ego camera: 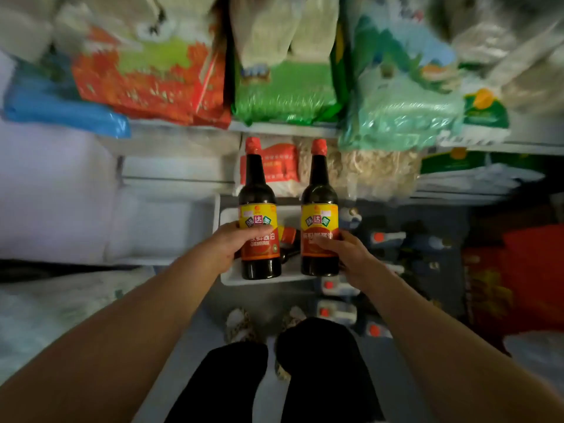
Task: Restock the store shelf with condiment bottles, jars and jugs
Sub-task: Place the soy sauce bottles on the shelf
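I hold two dark sauce bottles upright in front of the shelves, each with a red cap and a yellow and red label. My left hand (232, 245) grips the left bottle (259, 209) around its label. My right hand (345, 254) grips the right bottle (319, 209) the same way. Below and behind them a white crate (232, 280) stands on the floor, with another such bottle (288, 236) lying in it between the two held ones.
An upper shelf (287, 128) carries big bags in red, green and pale blue. The shelf under it holds a red packet (280, 166) and noodle bags. Several jugs with red caps (335, 312) stand on the floor at right. My legs and slippers show below.
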Demonstrator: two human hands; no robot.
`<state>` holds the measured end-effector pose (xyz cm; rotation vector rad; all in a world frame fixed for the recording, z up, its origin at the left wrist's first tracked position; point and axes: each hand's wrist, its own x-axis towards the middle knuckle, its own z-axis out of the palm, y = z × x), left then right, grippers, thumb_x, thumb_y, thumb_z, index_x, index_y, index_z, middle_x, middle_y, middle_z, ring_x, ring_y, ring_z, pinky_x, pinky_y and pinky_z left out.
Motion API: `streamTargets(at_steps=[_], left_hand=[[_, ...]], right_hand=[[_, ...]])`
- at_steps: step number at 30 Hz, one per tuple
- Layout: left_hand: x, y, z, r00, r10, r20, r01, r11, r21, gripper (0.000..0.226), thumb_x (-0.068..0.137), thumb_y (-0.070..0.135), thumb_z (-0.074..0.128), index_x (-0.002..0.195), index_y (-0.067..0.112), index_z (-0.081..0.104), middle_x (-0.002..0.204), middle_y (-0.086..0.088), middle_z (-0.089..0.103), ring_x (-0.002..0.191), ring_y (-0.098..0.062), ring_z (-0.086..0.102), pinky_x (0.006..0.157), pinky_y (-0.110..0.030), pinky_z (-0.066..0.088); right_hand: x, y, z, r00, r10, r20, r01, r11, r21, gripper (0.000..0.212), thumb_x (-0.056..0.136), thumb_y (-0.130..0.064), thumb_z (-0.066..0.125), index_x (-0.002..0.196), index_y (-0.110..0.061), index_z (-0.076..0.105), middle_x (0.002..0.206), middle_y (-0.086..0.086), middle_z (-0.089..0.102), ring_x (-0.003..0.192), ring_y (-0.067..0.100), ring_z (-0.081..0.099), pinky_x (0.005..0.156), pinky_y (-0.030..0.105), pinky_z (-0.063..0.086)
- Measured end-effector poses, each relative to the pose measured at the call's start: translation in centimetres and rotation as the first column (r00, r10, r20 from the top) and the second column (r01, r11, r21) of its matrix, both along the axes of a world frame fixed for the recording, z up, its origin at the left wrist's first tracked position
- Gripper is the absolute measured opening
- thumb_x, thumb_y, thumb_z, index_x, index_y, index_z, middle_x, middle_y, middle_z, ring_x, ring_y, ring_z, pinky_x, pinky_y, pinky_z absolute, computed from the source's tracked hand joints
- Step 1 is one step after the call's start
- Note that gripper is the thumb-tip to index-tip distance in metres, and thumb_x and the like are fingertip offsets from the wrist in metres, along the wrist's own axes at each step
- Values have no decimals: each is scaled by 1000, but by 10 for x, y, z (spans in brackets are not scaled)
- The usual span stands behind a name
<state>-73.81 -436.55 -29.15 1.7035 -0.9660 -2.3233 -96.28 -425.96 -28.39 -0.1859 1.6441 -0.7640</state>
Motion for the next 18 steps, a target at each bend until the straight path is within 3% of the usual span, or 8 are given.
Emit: streamTargets(at_steps=[4,7,10,14,18], left_hand=[[-19,-21,105,993,-101,-67,87,978,-187,72,49,28,91,115,17,66,106,-7,75,105,-26,68,95,-41,50],[-38,-33,176,983,-146,-108,104,940,-326,55,54,23,86,106,18,68,99,-5,76,101,-25,70,87,-36,52],[-59,-45,235,976,-165,-143,88,897,-434,63,50,28,89,109,19,68,106,-5,75,105,-24,68,96,-40,48],[-97,-54,297,964,-147,-220,4,840,-542,58,55,22,86,110,17,68,108,-6,75,103,-23,69,85,-34,50],[-141,-62,336,954,-115,-276,-81,789,-609,63,51,26,88,110,19,68,107,-5,75,105,-23,69,93,-38,49]], right_hand=[[-10,6,93,998,-60,-5,58,980,-189,44,77,-18,79,117,-11,62,102,11,73,90,27,71,70,35,55],[-22,0,147,996,-77,-37,62,946,-318,49,74,-24,79,119,-12,62,109,12,73,96,29,72,73,40,57],[-42,-12,197,989,-127,-71,85,898,-433,47,76,-24,79,119,-14,62,114,11,71,104,30,69,81,45,56],[-72,-27,254,987,-121,-104,42,826,-562,59,66,-28,80,119,-11,62,118,11,70,110,28,66,89,47,52],[-118,-40,297,985,-80,-153,-39,761,-648,59,65,-27,80,119,-11,62,116,10,71,109,29,66,94,50,51]])
